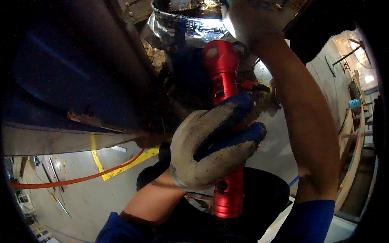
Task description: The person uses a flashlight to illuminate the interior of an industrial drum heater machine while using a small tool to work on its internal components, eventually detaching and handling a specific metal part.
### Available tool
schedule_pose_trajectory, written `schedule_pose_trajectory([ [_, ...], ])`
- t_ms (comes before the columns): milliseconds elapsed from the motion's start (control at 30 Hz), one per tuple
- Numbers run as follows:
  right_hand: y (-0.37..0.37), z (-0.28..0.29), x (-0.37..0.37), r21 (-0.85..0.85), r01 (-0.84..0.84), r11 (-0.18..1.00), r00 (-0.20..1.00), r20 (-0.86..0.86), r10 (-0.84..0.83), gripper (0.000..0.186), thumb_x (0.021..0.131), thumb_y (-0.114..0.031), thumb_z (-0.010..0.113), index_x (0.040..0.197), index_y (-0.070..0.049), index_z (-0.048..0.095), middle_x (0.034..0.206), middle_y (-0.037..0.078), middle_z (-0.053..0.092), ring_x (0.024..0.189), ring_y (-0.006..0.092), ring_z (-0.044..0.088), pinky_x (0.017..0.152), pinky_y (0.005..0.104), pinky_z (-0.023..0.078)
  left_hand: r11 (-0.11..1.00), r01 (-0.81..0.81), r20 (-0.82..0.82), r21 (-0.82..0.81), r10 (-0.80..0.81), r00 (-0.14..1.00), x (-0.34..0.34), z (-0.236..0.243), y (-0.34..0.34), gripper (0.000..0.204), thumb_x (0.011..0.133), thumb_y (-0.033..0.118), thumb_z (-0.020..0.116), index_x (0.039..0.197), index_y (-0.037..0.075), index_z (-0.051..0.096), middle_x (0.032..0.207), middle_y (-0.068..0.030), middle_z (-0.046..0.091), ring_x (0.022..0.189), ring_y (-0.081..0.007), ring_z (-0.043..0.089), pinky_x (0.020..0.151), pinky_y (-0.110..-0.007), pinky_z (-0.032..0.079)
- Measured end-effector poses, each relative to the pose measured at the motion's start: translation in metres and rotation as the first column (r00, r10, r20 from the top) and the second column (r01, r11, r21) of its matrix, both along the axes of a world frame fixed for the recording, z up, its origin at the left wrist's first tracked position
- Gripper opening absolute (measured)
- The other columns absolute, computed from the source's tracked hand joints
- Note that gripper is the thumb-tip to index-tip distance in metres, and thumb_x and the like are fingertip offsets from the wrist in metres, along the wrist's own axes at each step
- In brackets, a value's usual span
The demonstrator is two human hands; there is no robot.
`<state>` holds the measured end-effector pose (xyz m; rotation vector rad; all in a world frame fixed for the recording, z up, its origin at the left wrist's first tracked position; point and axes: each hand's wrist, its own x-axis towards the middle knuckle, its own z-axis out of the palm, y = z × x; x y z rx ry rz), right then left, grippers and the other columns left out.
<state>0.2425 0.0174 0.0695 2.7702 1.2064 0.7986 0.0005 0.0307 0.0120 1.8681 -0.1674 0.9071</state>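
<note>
My left hand (208,150), in a pale glove with blue palm and fingers, is wrapped round a red metal flashlight (225,194) lying lengthwise through the middle of the view. At the top, my gloved right hand (253,20) is at the right side of a shiny, foil-like curved band (186,30) with dark markings; its fingers are mostly out of sight. The flashlight's head points up toward that band. A small red-and-black tool (249,86) lies behind the flashlight.
A large dark blue panel (56,65) fills the upper left. A red hose (81,178) crosses the left over the grey floor (93,202), past yellow markings (99,162). At the right are long boards (346,154) and a light blue container (353,103).
</note>
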Motion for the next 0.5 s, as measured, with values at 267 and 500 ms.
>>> schedule_pose_trajectory([
  [267,-0.062,0.096,-0.065,-0.301,0.006,0.954,0.964,-0.253,-0.086,0.026,0.093,-0.013,0.054,0.113,0.002,0.062,0.103,0.021,0.067,0.094,0.0331,0.067,0.081,0.0444,0.054,1.0,0.012,0.05,0.012,-0.013,0.999,0.007,0.004,-0.009,0.043,0.066,0.01,0.077,0.108,0.014,0.072,0.121,-0.0226,0.064,0.096,-0.031,0.069,0.077,-0.04,0.055],
  [500,-0.189,-0.033,-0.131,0.436,0.188,0.88,0.627,-0.743,0.235,0.027,0.086,-0.012,0.064,0.111,-0.002,0.065,0.095,0.018,0.069,0.088,0.027,0.07,0.079,0.036,0.054,0.929,-0.165,0.304,0.331,0.061,0.951,0.005,-0.015,0.017,0.04,0.066,0.011,0.078,0.106,0.012,0.072,0.126,-0.0241,0.061,0.108,-0.0373,0.065,0.086,-0.044,0.054],
])
